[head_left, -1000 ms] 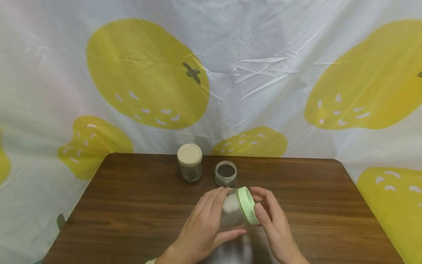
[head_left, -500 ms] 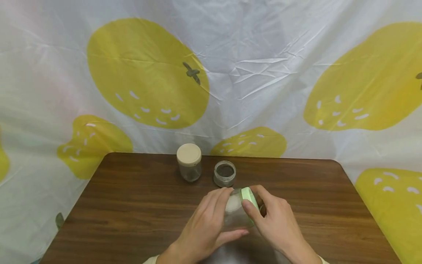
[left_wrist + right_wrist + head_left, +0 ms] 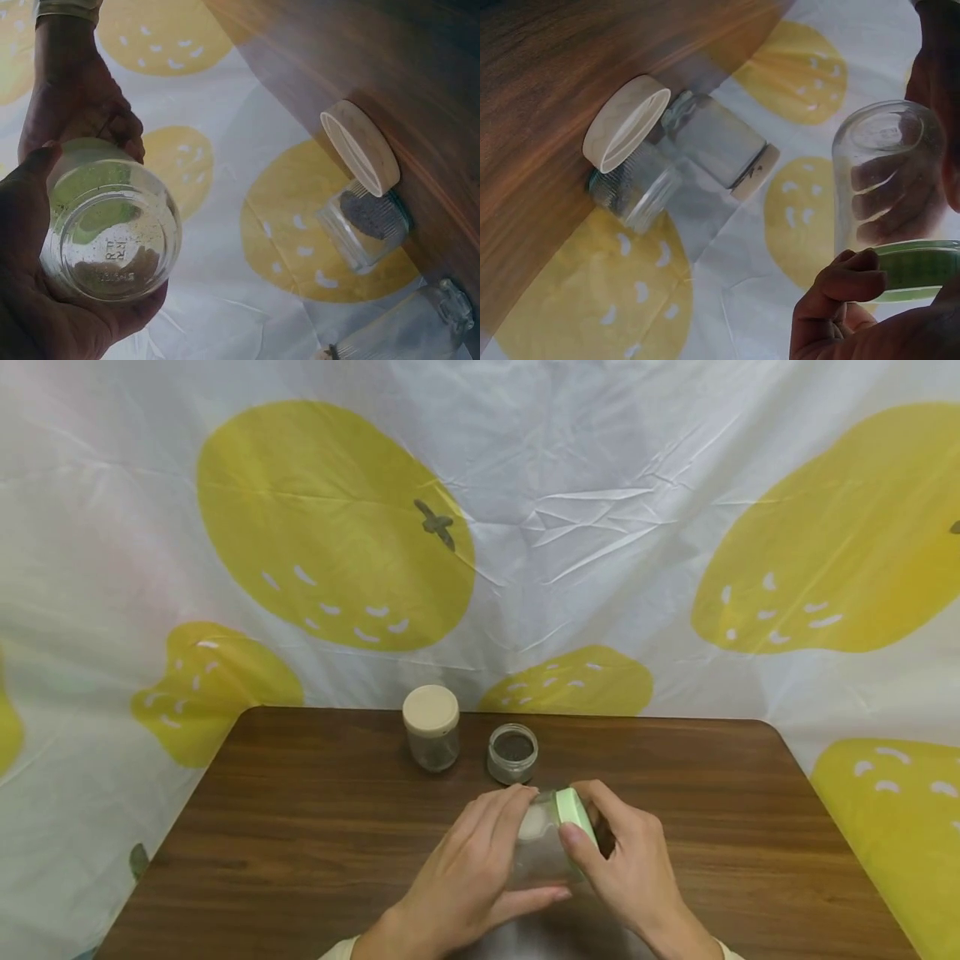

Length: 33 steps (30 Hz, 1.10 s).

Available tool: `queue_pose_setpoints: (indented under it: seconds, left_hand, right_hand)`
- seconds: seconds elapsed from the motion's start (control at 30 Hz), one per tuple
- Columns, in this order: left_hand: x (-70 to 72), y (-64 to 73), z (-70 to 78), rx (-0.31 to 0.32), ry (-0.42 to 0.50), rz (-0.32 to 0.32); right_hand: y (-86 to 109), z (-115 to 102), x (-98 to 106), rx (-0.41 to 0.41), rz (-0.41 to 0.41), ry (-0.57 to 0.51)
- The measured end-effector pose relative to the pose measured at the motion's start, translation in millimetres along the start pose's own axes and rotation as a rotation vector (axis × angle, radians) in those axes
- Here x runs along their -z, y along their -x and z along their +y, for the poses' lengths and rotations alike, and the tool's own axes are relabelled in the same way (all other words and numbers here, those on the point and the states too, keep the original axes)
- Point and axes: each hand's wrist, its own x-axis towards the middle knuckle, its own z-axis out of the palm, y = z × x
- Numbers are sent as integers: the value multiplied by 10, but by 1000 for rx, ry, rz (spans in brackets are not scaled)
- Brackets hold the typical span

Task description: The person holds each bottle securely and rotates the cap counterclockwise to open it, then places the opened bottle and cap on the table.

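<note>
Close above the near part of the table, my left hand [image 3: 465,868] holds a clear glass jar [image 3: 542,856] around its body. The jar lies tilted on its side, its light green lid [image 3: 576,817] toward the right. My right hand [image 3: 630,860] grips that lid, thumb on the near rim and fingers over the far side. In the left wrist view the jar's embossed base [image 3: 112,251] faces the camera. The right wrist view shows the green lid [image 3: 919,270] on the jar's mouth, with fingers [image 3: 851,281] curled at its edge.
Behind the hands stands a small open glass jar [image 3: 513,756] with dark contents. A taller jar [image 3: 433,735] with a cream lid is left of it. A loose cream lid [image 3: 361,148] stands on edge near the small jar, hidden in the head view. A lemon-print cloth [image 3: 600,527] hangs behind the wooden table [image 3: 315,827].
My right hand has shifted from loosely spread fingers beside the lid to a closer grip with the thumb on its rim. The jar has moved slightly to the right.
</note>
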Motion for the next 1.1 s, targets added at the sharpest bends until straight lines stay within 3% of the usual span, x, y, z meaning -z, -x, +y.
queue_pose_setpoints:
  seconds: [0.23,0.43,0.73,1.1]
  left_hand:
    - [37,-39,18,-26,-29,-18]
    - [52,-45,28,-33,-39,-32]
    - [86,-21,4,13,67,-84]
    - [74,-38,-25,12,52,-116]
  right_hand:
    - [23,38,-4,46,35,-92]
    - [47,48,-14,71,73,-95]
    - [39,63,-37,133,98,-53]
    - [16,169,-92,204,121,-78]
